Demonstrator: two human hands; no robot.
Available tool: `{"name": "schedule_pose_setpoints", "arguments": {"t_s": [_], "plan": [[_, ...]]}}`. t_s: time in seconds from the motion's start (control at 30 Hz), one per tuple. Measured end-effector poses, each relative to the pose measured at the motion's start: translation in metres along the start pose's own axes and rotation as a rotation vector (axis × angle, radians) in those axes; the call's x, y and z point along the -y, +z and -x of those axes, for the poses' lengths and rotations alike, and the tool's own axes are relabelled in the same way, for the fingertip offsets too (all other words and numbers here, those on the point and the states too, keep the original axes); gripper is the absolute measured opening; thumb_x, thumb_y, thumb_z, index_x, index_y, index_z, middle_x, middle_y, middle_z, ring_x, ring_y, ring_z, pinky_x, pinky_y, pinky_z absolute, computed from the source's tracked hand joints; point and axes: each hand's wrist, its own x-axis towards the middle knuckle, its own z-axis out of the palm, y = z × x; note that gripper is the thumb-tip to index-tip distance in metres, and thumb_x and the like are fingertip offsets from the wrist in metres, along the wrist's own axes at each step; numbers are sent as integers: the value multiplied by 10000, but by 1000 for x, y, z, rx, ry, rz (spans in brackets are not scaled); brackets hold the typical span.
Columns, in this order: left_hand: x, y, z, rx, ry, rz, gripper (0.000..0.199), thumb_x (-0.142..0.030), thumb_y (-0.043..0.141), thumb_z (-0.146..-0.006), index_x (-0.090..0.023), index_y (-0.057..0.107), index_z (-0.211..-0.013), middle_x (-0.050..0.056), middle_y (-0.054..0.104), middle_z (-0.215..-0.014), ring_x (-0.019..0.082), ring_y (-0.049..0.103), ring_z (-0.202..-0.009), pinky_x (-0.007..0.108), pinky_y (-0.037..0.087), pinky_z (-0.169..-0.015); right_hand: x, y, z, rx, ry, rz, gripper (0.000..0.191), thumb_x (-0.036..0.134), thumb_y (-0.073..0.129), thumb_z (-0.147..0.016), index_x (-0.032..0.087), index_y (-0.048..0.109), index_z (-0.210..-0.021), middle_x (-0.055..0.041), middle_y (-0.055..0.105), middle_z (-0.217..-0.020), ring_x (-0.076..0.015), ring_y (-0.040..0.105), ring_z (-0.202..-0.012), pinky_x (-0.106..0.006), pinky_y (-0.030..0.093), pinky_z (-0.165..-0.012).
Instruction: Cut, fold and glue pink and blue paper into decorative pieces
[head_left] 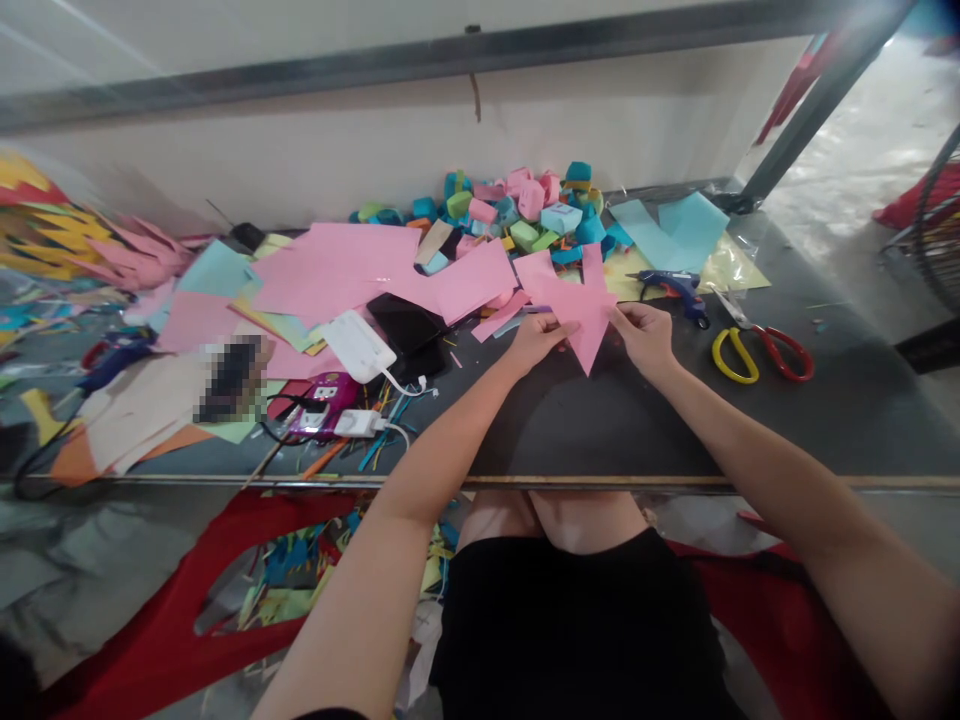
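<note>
A piece of pink paper [583,310], pointed at the bottom and with a strip standing up at its top, is held just over the dark table. On its left side my left hand [540,338] pinches it between thumb and fingers. The right edge is gripped by my right hand [646,335], also closed in a pinch. To the right of that hand lie a blue glue gun [675,288] and scissors [761,340] with one yellow and one red handle. Pink sheets [472,280] lie just beyond my left hand.
Small folded paper pieces [531,200] in several colours are heaped by the wall. Leftward are a white power bank [360,345], a dark phone [409,335], a purple power strip [326,405] and cables. Light blue sheets [694,230] lie at the back right. A metal bar [420,65] crosses above.
</note>
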Motion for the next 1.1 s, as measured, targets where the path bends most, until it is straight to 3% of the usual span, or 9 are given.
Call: {"name": "schedule_pose_setpoints", "arguments": {"t_s": [0.13,0.3,0.37,0.47,0.63,0.77,0.9,1.0,1.1], "plan": [[2,-2,-2,-67,-2,62,461,-559,857,-757,-153,653,-675,-22,629,-620,70,572,-535,221,502,-548,-8,1,-1,-16,-13,39,548,746,695,-810,206,762,-870,-36,706,-677,-160,626,-549,-282,484,-466],[8,-6,-7,-118,-17,137,534,-601,876,-706,-162,584,-620,-36,589,-591,78,584,-523,224,509,-542,-6,-9,-4,-61,-373,368,503,485,714,-851,246,680,-1292,-128,702,-1342,-292,704,-1136,-423,613,-818],[8,-7,-7,-98,-19,138,520,-590,877,-708,-159,597,-630,-31,599,-601,79,589,-528,226,512,-555,-1,-14,-4,26,-548,547,459,412,741,-823,262,716,-1257,-110,657,-1443,-338,619,-1313,-518,533,-1035],[5,-6,-6,-36,-44,109,447,-519,861,-757,-154,624,-654,-22,618,-608,81,593,-547,228,515,-587,5,-15,-2,196,-626,660,170,364,711,-867,297,802,-994,-43,743,-1325,-329,630,-1306,-551,412,-1146],[3,-2,-4,-71,-49,76,256,-357,809,-806,-157,667,-734,-42,613,-609,73,544,-524,217,485,-537,7,-10,1,396,-513,525,204,370,636,-930,326,819,-853,-20,829,-1003,-288,714,-1143,-500,461,-1087],[4,0,-5,-141,-57,80,150,-237,786,-765,-146,715,-862,-23,690,-691,90,598,-592,211,527,-544,9,-7,5,342,-342,407,274,517,695,-886,289,816,-792,-45,817,-879,-261,735,-879,-422,541,-904],[3,2,-3,-102,-59,81,307,-133,710,-732,-133,759,-1036,48,799,-945,107,692,-736,185,537,-582,12,-3,11,270,-173,328,404,619,711,-846,231,806,-785,-37,773,-764,-182,612,-617,-345,492,-658],[2,1,-1,-39,-38,57,323,-115,648,-740,-131,776,-1036,69,810,-1003,110,711,-745,192,545,-592,12,0,11,163,-149,258,377,588,721,-838,222,801,-802,-49,777,-814,-183,632,-657,-336,494,-647],[0,-1,0,19,-34,26,351,-100,607,-748,-135,786,-1048,63,810,-960,104,714,-696,204,540,-598,9,0,7,56,-191,208,289,514,758,-810,229,791,-780,-84,795,-1046,-230,720,-906,-345,547,-737]]}}
